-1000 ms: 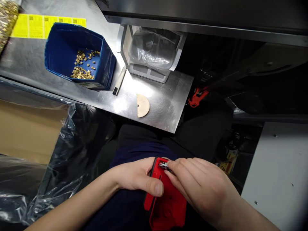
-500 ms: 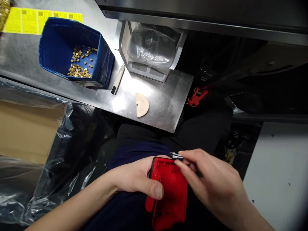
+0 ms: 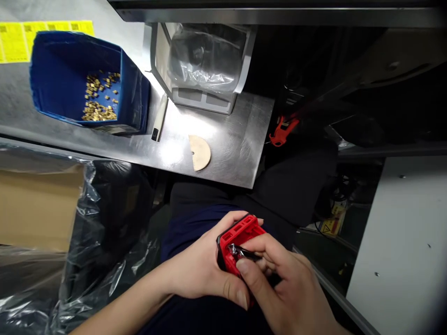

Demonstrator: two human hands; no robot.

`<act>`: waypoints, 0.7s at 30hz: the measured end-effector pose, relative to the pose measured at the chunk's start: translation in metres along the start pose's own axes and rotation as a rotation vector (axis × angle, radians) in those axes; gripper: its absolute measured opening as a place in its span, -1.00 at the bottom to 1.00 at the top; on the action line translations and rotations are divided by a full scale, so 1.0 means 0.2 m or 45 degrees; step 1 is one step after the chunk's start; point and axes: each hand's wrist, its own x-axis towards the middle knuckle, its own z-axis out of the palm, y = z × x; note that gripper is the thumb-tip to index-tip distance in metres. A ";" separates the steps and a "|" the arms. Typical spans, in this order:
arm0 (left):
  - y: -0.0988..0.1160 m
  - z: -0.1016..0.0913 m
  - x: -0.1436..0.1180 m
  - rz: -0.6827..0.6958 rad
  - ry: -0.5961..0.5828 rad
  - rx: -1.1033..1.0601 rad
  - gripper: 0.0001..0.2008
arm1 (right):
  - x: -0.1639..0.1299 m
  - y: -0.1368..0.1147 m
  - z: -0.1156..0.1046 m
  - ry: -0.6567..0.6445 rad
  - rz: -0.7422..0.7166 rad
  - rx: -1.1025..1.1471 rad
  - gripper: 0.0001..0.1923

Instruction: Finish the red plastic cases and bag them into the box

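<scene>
- the left hand [image 3: 206, 265] grasps a red part [image 3: 243, 234] with a black outer edge, wrapping it from the left; its thumb lies along the near side.
- the right hand [image 3: 289, 279] pinches a small dark tool [image 3: 240, 251] between thumb and forefinger; the other fingers are curled in behind.
- the tool's shiny metal tip points into the hollow of the red part, close to its inner wall; whether it touches there, i cannot tell.
- the red part is tilted above the person's lap, in front of the dark blue clothing [image 3: 192, 223], with a row of openings along its upper rim.
- beyond the hands is a metal surface [image 3: 230, 149]; a half-round tan piece [image 3: 201, 153] lies flat on it near the front edge.
- to the left of that piece lies a slim pale tool [image 3: 160, 116] with a black end, just beside a blue bin [image 3: 134, 93].
- small brass-coloured pieces [image 3: 99, 111] are gathered in the bin, and a yellow sheet [image 3: 14, 44] lies behind it.
- a grey tray [image 3: 218, 102] at the back of the surface holds a clear plastic bag [image 3: 209, 60].
- an orange-red tool [image 3: 284, 130] is just past the surface's right edge.
- at lower left, crinkled plastic [image 3: 84, 242] surrounds brown cardboard [image 3: 38, 209].
</scene>
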 end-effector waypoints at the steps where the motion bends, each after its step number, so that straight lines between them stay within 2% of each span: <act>1: 0.00 0.00 0.00 0.010 -0.004 0.001 -0.01 | 0.00 0.00 0.01 -0.015 0.032 0.032 -0.87; 8: -0.01 0.00 0.00 -0.013 -0.005 0.034 -0.01 | 0.01 0.00 0.01 -0.105 0.134 0.167 -0.87; 15: -0.01 0.01 0.00 -0.003 0.070 0.075 -0.04 | 0.02 0.02 0.02 -0.105 0.161 0.216 -0.80; 18: -0.01 0.01 0.00 0.017 0.095 0.054 -0.09 | 0.01 0.02 0.03 -0.079 0.148 0.250 -0.78; 21: -0.02 0.00 0.00 0.057 0.099 -0.061 -0.11 | 0.01 0.02 0.00 0.043 0.123 0.252 -0.77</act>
